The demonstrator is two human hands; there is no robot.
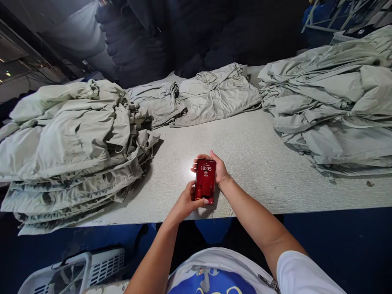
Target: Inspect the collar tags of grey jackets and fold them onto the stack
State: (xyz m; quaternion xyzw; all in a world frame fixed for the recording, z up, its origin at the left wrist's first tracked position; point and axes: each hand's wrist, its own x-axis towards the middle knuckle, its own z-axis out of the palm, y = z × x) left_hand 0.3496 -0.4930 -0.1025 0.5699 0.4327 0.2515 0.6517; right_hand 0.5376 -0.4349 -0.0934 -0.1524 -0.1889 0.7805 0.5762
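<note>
A smartphone with a lit red lock screen reading 18:05 is held up over the table, between both hands. My left hand grips its lower left corner, thumb lying across the bottom of the screen and the other fingers mostly hidden. Around the upper right edge, my right hand supports the phone from behind; its fingertips show past the left edge. A bright glow lights the tabletop beside the phone's upper left side.
A tall stack of pale grey-green garments rises on the left of the white table, another garment pile on the right. Folded garments lie along the back. Below the table's left front edge stands a white plastic basket.
</note>
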